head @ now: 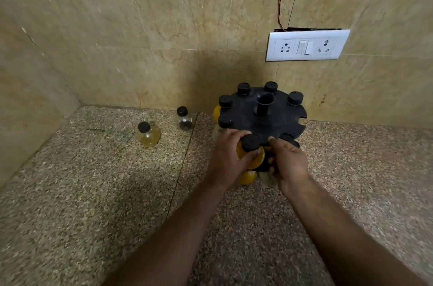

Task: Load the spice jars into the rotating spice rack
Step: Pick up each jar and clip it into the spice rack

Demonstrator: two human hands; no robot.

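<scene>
A black round spice rack (pixel 278 119) with a central tube stands on the counter by the back wall. Several black-capped jars hang in its rim slots; one slot on the right (pixel 301 119) is open. My left hand (pixel 228 156) is shut on a yellow-filled jar with a black cap (pixel 250 151) at the rack's near edge. My right hand (pixel 287 163) grips the rack's near rim and lower part beside that jar. Two loose jars stand on the counter to the left: a pale yellow one (pixel 148 134) and a clear one with dark contents (pixel 184 119).
The speckled stone counter (pixel 105 192) meets tiled walls at the back and left, forming a corner. A white socket plate (pixel 307 45) with a hanging wire is on the wall above the rack. Another yellow jar (pixel 247 178) shows below my hands.
</scene>
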